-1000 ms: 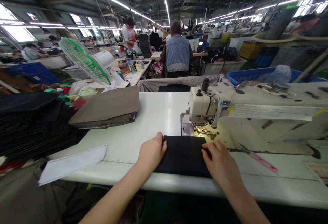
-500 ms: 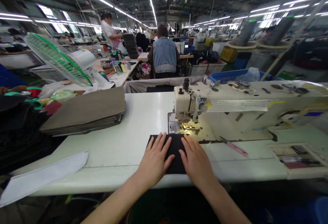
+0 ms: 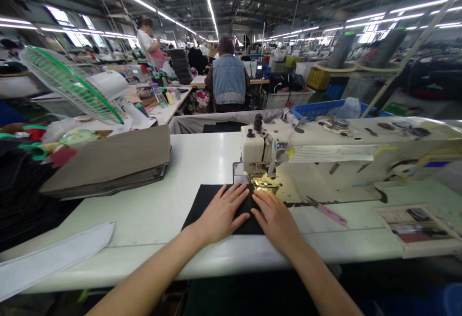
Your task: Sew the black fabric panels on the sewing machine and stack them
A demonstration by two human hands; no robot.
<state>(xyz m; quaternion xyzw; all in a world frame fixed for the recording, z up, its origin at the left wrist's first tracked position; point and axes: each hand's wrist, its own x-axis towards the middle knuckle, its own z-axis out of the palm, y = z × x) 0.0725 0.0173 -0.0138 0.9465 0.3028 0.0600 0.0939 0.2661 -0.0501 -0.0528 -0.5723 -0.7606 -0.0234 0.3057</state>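
Observation:
A black fabric piece (image 3: 197, 206) lies flat on the pale sewing table (image 3: 144, 231), in front of the sewing machine's needle area. My left hand (image 3: 224, 212) rests on it, palm down, fingers extended and thumb apart. On the fabric's right part lies my right hand (image 3: 276, 219), also palm down, its fingertips close to the lit presser foot (image 3: 265, 186). Neither hand grips anything. The cream sewing machine (image 3: 256, 148) stands just beyond the hands. Its needle tip is too small to make out.
Pink-handled scissors (image 3: 330, 212) lie right of my hands, near a parts tray (image 3: 420, 224). A grey-brown fabric stack (image 3: 111, 164) and a white strip (image 3: 54, 258) are at left, with a fan (image 3: 75, 85) behind. A person in a denim vest (image 3: 229, 80) sits ahead.
The black fabric now extends further left, past my left hand. My hands sit closer together near the presser foot. The whole view has shifted slightly.

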